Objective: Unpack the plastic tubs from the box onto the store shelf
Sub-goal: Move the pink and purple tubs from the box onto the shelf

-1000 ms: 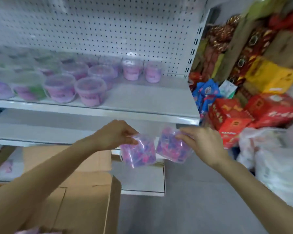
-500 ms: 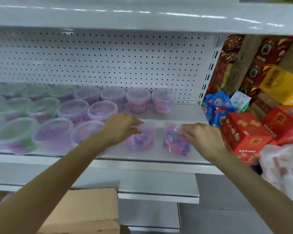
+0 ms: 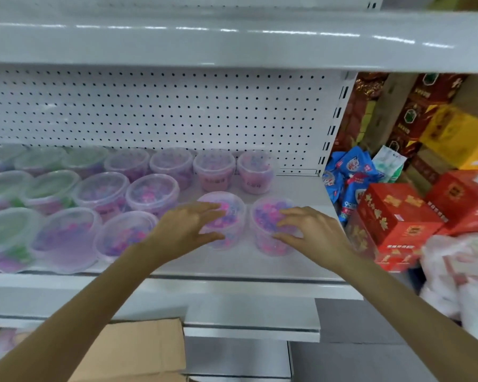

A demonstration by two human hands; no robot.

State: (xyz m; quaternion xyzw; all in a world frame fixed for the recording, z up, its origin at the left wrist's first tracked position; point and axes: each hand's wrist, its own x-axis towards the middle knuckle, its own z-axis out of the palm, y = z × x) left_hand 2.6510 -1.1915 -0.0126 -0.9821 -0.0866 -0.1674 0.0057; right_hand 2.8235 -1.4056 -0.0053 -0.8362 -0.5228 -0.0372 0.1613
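Two clear plastic tubs of pink, purple and blue pieces stand side by side on the white store shelf (image 3: pixel 301 194). My left hand (image 3: pixel 188 227) rests on the left tub (image 3: pixel 235 216), fingers stretched across its lid and thumb along its front side. My right hand (image 3: pixel 309 230) touches the right tub (image 3: pixel 265 217), fingers over the lid and thumb at the front wall. Several more tubs (image 3: pixel 152 194), purple and green, fill the shelf to the left and behind. The cardboard box (image 3: pixel 138 351) lies below, only its flap showing.
Another shelf board (image 3: pixel 232 42) overhangs closely above, with a pegboard back wall (image 3: pixel 177 114). Right of the shelf post are blue packets (image 3: pixel 348 172), red cartons (image 3: pixel 398 216) and white plastic bags (image 3: pixel 458 271). Lower shelf boards (image 3: pixel 249 312) jut out below my arms.
Both hands carried the two tubs up from above the box and set them on the shelf. The fingers have since loosened and spread over the lids. The view rose toward the shelf.
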